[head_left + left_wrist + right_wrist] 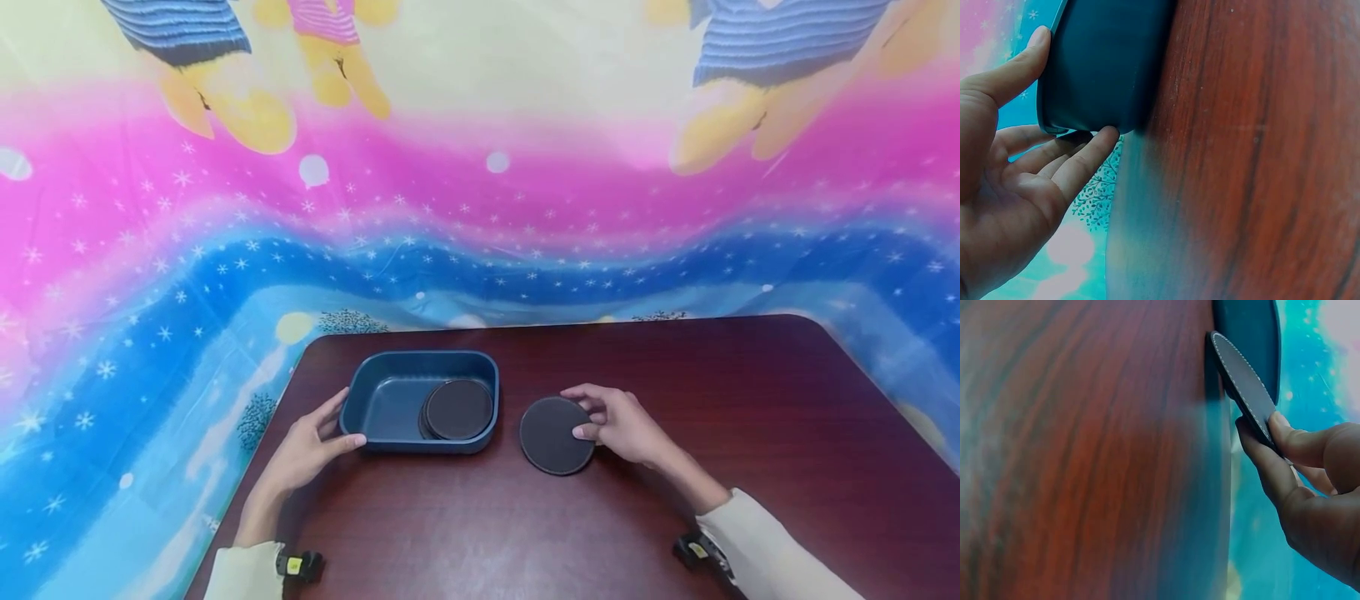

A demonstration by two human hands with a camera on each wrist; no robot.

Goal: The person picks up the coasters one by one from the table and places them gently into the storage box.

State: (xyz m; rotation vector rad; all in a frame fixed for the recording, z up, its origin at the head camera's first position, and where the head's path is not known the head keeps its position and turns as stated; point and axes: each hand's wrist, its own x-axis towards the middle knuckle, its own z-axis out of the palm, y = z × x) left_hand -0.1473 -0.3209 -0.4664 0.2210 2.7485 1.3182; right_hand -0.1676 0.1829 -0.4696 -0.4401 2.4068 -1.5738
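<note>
A dark blue rectangular container (386, 446) with rounded corners stands on the table. Several round dark brown coasters (459, 409) lie stacked inside it at its right end. My left hand (307, 450) holds the container's left end, the thumb on the near rim and the fingers against the end wall; the left wrist view shows this hand (1029, 175) against the container's side (1100, 69). Right of the container, my right hand (622, 423) pinches a round coaster (553, 435) by its right edge. In the right wrist view, light stitching runs around this coaster (1244, 381), tilted between thumb and fingers.
The dark red-brown wooden table (480, 525) has rounded far corners. A printed cloth (480, 208) with pink and blue bands hangs behind it and along the left side. Black wrist devices (302, 567) are strapped over both pale sleeves.
</note>
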